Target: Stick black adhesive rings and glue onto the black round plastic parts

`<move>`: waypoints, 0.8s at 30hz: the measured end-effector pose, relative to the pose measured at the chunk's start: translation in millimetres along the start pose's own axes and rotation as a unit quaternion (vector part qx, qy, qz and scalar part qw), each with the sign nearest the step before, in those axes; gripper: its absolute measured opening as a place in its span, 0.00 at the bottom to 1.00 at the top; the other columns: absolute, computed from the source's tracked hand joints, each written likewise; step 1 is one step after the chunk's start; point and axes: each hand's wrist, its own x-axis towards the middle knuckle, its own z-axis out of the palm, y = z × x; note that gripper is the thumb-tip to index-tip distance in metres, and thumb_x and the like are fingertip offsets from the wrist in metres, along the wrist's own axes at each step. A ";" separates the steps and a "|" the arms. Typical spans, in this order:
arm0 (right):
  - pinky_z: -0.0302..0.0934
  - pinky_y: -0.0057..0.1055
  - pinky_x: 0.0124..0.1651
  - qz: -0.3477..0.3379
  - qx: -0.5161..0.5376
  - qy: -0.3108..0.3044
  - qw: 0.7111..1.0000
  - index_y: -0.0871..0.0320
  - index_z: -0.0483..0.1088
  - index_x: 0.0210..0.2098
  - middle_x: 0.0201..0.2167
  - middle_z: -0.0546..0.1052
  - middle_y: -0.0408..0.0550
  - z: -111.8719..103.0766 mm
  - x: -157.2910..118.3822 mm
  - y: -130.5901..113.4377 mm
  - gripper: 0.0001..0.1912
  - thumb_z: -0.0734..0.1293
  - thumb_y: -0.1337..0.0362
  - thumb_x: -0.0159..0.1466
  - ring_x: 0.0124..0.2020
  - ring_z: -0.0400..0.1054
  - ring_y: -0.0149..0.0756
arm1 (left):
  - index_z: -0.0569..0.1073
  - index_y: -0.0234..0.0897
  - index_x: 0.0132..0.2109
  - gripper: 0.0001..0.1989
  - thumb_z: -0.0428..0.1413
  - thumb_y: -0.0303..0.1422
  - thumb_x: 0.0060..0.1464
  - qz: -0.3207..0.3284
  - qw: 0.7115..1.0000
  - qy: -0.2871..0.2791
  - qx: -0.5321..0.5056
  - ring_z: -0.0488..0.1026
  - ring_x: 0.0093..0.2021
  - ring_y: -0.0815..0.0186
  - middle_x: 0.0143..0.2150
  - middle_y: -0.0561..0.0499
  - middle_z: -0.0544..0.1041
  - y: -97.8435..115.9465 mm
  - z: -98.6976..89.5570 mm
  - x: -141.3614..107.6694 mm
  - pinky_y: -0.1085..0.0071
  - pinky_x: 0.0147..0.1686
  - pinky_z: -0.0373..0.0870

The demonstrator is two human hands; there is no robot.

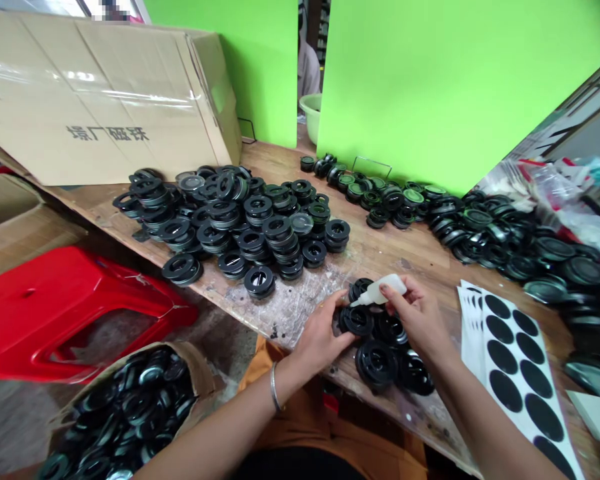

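Note:
In my right hand [414, 308] is a small white squeeze bottle [380, 289], tilted so its thin nozzle points down and left. The nozzle tip is just above a black ring-shaped part [359, 323]. My left hand [320, 333] is closed on that part, with thumb and fingers at its left side. More black ring parts [377, 363] stand close together under and beside my hands, near the table's front edge. Whether any liquid leaves the nozzle I cannot tell.
Piles of black round parts [255, 243] cover the table's left, and more [530, 257] lie at right. Sheets of black round stickers [515, 373] lie beside my right arm. A cardboard box [105, 100], green boards [430, 80], a red stool [45, 300] and a filled carton [200, 373] surround the table.

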 end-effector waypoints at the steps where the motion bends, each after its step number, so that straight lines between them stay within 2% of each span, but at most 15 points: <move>1: 0.51 0.26 0.25 -0.002 -0.009 0.002 1.000 0.58 0.70 0.33 0.20 0.68 0.39 -0.2 -0.4 -1.6 0.16 0.70 0.51 0.58 0.22 0.58 0.30 | 0.55 0.43 0.64 0.37 0.62 0.30 0.49 0.001 1.000 -0.001 0.000 0.69 0.54 0.60 0.54 0.49 0.72 0.1 0.0 0.0 0.63 0.56 0.63; 15: 0.52 0.28 0.28 -0.032 -0.061 0.032 0.997 0.57 0.70 0.33 0.23 0.69 0.40 -12.4 -0.4 -1.1 0.13 0.70 0.53 0.58 0.24 0.59 0.31 | 0.56 0.44 0.63 0.37 0.62 0.30 0.49 -0.004 1.000 0.005 -0.015 0.69 0.53 0.60 0.53 0.49 0.72 0.1 1.1 0.4 0.62 0.56 0.63; 19: 0.53 0.29 0.29 -0.047 -0.077 0.028 0.996 0.56 0.70 0.35 0.26 0.70 0.42 -19.3 -8.5 -1.2 0.13 0.69 0.53 0.60 0.27 0.60 0.33 | 0.56 0.43 0.63 0.37 0.62 0.30 0.49 -0.008 1.000 0.004 -0.025 0.69 0.54 0.59 0.53 0.48 0.73 -0.1 1.1 0.2 0.60 0.56 0.63; 24: 0.54 0.29 0.28 -0.064 -0.171 0.030 0.983 0.55 0.69 0.32 0.25 0.70 0.42 -26.4 -26.5 -7.1 0.12 0.67 0.53 0.62 0.26 0.61 0.34 | 0.57 0.43 0.63 0.37 0.63 0.31 0.49 -0.011 0.999 0.009 -0.029 0.70 0.54 0.58 0.53 0.47 0.73 -1.0 2.6 0.2 0.58 0.56 0.64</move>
